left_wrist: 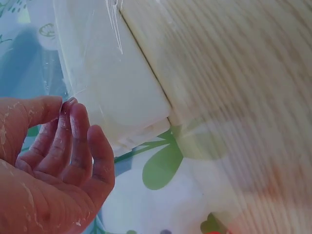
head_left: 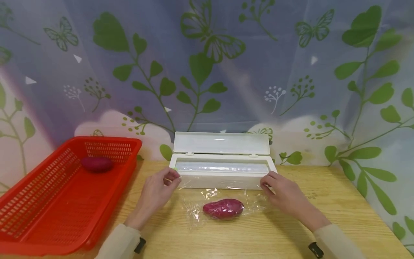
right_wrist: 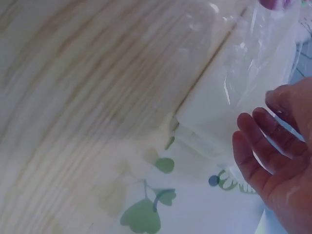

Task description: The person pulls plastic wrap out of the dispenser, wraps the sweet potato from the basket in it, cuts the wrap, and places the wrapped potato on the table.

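A purple sweet potato [head_left: 224, 209] lies on the table under clear plastic wrap [head_left: 194, 212], close in front of an open white wrap dispenser box [head_left: 223, 182]. A roll of plastic wrap [head_left: 223, 167] sits inside the box, and film runs from it over the front wall. At the box's left front corner, my left hand [head_left: 159, 189] pinches the film edge between thumb and fingertip. My right hand [head_left: 284, 192] pinches the film at the right front corner. The wrist views show the other fingers of the left hand [left_wrist: 63, 156] and right hand [right_wrist: 282, 156] loosely bent beside the box.
A red plastic basket [head_left: 129, 180] with slotted walls stands on the left, holding another purple sweet potato [head_left: 96, 164]. The box's lid [head_left: 221, 143] is raised against a leaf-patterned curtain [head_left: 252, 72] behind the wooden table [head_left: 343, 216].
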Available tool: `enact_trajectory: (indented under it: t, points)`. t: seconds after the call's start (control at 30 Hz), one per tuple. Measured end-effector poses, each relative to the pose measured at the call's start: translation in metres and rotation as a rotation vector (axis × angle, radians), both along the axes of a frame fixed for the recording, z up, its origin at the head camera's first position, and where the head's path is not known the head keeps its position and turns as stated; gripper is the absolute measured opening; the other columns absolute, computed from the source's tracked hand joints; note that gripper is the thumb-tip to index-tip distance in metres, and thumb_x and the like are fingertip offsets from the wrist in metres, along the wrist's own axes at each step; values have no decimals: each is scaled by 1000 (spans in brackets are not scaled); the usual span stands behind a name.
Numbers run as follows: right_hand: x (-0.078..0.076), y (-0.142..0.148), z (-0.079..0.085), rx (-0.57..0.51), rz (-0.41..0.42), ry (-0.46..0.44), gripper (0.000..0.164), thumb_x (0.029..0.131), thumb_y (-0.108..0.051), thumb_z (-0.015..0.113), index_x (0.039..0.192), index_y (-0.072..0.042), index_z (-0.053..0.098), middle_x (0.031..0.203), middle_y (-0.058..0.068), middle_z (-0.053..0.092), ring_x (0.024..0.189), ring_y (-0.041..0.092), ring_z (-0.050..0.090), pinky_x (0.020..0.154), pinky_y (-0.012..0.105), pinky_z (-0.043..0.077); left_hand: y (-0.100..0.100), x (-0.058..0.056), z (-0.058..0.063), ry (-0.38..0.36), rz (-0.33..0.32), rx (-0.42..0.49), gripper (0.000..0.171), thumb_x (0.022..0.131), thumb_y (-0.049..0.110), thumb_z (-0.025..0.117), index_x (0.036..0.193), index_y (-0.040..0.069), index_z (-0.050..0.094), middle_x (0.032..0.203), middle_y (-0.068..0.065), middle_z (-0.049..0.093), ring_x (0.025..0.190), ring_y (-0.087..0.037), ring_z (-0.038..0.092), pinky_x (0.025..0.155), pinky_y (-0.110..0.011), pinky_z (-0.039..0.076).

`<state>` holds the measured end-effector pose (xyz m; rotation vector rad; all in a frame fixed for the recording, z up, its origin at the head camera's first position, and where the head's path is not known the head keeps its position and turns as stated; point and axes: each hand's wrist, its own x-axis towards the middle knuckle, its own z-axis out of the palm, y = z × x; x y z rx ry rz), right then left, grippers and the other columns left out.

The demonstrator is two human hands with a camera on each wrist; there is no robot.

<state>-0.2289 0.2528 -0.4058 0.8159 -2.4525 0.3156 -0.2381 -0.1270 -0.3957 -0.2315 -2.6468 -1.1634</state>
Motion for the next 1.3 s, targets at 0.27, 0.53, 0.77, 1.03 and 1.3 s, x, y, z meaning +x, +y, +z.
enact_trajectory:
  t: [0.27, 0.53, 0.77, 1.03, 1.3]
  points:
    - [9, 15, 10, -71, 17, -21, 22, 83, 4, 77, 90, -15, 66, 86, -11, 62, 76, 3, 62, 63, 23, 53, -5, 4, 7, 23, -104, -22, 4, 94, 14, 73, 96, 15, 70, 95, -2, 76, 84, -16, 71, 77, -33, 58]
    - [23, 29, 3, -27, 158, -56, 33, 77, 4, 82, 87, -21, 64, 89, -15, 59, 76, -2, 57, 60, 20, 50, -17, 13, 4, 92, -335, -168, 12, 91, 9, 74, 92, 20, 69, 93, 6, 74, 84, -12, 72, 72, -25, 58]
    - [31, 32, -5, -26, 187, -142, 32, 78, 2, 79, 84, -25, 63, 91, -17, 55, 73, -5, 48, 60, 16, 43, -22, 20, 0, 33, -446, -338, 15, 92, 14, 75, 91, 26, 67, 95, 14, 68, 93, -12, 68, 84, -32, 59]
    - [42, 28, -2, 57, 126, -273, 21, 87, -20, 78, 82, -32, 62, 97, -16, 56, 79, 0, 53, 63, 21, 47, -20, 27, 0, 29, -508, -403, 12, 91, 16, 76, 93, 25, 67, 104, 11, 66, 96, -14, 63, 90, -36, 58]
    - [42, 17, 2, 24, 65, 52, 32, 86, -49, 79, 75, -26, 60, 99, -5, 66, 84, 11, 62, 64, 27, 53, 0, 32, 10, 234, -419, -367, 31, 81, 39, 86, 98, 25, 65, 105, 12, 61, 93, -10, 60, 82, -29, 54]
